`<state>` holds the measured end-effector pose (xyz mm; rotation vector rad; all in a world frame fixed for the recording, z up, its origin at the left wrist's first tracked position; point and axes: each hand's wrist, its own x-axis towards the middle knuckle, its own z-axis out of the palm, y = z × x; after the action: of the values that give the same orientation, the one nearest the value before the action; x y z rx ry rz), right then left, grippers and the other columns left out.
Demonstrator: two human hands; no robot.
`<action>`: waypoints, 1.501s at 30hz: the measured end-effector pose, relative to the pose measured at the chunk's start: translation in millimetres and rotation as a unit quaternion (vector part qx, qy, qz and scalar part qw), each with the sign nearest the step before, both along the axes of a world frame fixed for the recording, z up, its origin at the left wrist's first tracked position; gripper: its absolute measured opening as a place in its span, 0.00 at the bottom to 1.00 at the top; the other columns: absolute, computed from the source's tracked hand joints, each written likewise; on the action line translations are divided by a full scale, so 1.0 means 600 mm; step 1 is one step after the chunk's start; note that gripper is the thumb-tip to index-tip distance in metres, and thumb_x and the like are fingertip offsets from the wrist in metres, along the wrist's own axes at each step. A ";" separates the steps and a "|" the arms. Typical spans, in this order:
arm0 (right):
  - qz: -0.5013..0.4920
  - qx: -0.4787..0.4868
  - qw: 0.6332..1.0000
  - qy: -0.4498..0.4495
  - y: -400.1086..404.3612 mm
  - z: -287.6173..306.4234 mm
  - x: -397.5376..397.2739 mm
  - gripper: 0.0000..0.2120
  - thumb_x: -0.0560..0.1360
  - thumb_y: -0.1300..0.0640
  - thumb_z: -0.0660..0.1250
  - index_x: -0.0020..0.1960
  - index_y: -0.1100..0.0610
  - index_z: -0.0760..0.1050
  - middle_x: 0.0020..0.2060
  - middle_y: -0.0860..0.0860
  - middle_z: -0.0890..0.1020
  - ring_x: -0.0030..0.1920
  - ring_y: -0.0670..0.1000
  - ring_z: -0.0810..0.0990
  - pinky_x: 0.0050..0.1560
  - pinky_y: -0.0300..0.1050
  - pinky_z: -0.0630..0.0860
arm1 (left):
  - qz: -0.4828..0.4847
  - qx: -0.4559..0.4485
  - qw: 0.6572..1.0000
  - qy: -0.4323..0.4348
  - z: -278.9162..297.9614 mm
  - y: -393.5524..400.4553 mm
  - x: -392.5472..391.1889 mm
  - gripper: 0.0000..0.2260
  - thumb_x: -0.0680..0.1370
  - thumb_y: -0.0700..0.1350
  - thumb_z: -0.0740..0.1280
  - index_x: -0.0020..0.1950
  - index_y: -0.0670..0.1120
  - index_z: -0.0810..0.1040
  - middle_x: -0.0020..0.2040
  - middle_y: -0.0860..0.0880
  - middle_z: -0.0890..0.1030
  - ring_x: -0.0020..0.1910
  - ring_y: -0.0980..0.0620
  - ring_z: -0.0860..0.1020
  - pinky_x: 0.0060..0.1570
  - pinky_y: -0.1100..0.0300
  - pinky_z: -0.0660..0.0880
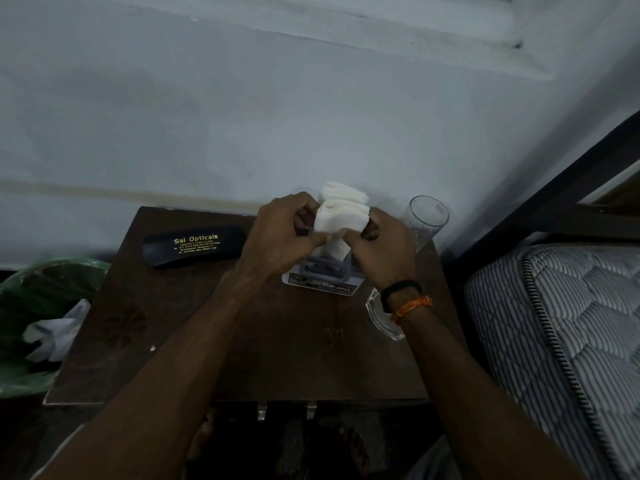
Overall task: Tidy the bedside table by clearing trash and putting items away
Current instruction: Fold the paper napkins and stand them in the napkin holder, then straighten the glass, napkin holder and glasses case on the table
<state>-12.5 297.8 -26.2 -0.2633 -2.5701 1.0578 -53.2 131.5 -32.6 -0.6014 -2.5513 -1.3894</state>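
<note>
Off the desk's left edge, a bin w/ green liner holds crumpled white paper. Near the desk's back-left corner lies a black specs case w/ gold print "Sai Opticals". Mid-desk toward the back edge, the left hand and right hand both hold a folded white tissue wad; each grip is curled, fingers and thumb pinching the wad from its own side. A second fold of tissue sits just behind. Under the hands is a grey holder on a white printed pack. By the back-right corner stands a clear glass; another clear glass piece shows under the right wrist, which wears a black band and orange thread. Right of the desk: striped mattress.
</note>
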 end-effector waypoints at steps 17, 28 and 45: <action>-0.029 0.059 0.995 -0.068 0.017 -0.004 0.032 0.12 0.67 0.57 0.71 0.48 0.55 0.73 0.45 0.50 0.78 0.46 0.52 0.77 0.42 0.44 0.70 | 0.047 -0.009 0.993 -0.111 0.003 -0.029 0.014 0.09 0.74 0.47 0.72 0.51 0.47 0.76 0.47 0.49 0.79 0.46 0.52 0.78 0.45 0.55 0.78; -0.048 0.039 0.982 -0.177 0.018 -0.014 0.067 0.17 0.67 0.48 0.77 0.48 0.55 0.74 0.47 0.53 0.81 0.48 0.54 0.80 0.46 0.46 0.78 | 0.024 -0.075 0.967 -0.244 -0.019 -0.061 0.068 0.11 0.73 0.47 0.73 0.53 0.48 0.77 0.48 0.54 0.81 0.48 0.55 0.79 0.45 0.62 0.75; -0.054 -0.011 0.990 -0.129 0.012 -0.014 0.013 0.06 0.72 0.54 0.73 0.46 0.54 0.77 0.43 0.53 0.84 0.45 0.54 0.81 0.48 0.48 0.79 | 0.045 -0.020 0.971 -0.232 -0.011 -0.038 0.042 0.10 0.75 0.43 0.71 0.55 0.46 0.76 0.44 0.57 0.78 0.44 0.62 0.76 0.39 0.74 0.69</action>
<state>-4.5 305.0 -34.6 -0.5746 -2.7340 1.0734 -27.8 108.5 -39.0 -0.1727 -2.9197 -1.6051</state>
